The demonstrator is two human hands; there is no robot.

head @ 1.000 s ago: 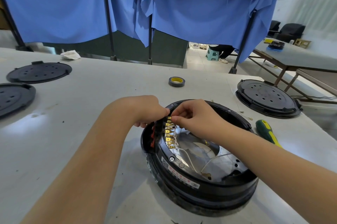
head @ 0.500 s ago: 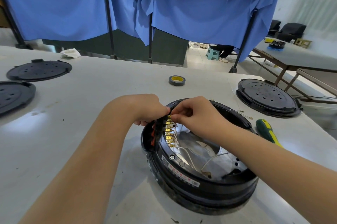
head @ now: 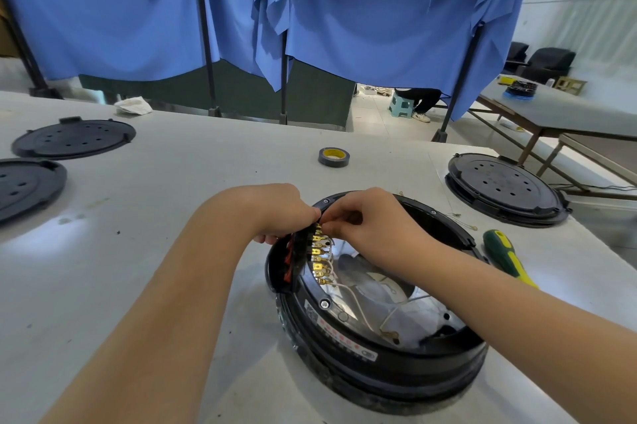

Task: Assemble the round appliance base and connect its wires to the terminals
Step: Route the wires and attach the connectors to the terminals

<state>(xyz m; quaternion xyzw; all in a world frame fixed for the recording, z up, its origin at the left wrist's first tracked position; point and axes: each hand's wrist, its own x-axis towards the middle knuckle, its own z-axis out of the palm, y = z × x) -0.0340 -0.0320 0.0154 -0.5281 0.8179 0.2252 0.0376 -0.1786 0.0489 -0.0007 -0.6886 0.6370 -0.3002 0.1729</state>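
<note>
The round black appliance base (head: 379, 365) lies open-side up on the white table, its silvery inner plate showing. A row of brass terminals (head: 319, 256) runs along its left inner rim, with thin white wires (head: 355, 299) leading from them into the base. My left hand (head: 275, 213) grips the rim and terminal block from outside, fingers curled. My right hand (head: 365, 220) pinches something small at the top terminal; the fingertips hide what it holds. Both hands meet at the top of the terminal row.
A roll of black tape (head: 333, 157) lies beyond the base. A green and yellow screwdriver (head: 506, 256) rests to the right. Black round covers sit at the right (head: 505, 187) and far left (head: 74, 137), (head: 24, 185). Blue curtains hang behind the table.
Both hands have stayed at the top of the terminal row, with only small finger movements. The base has not moved.
</note>
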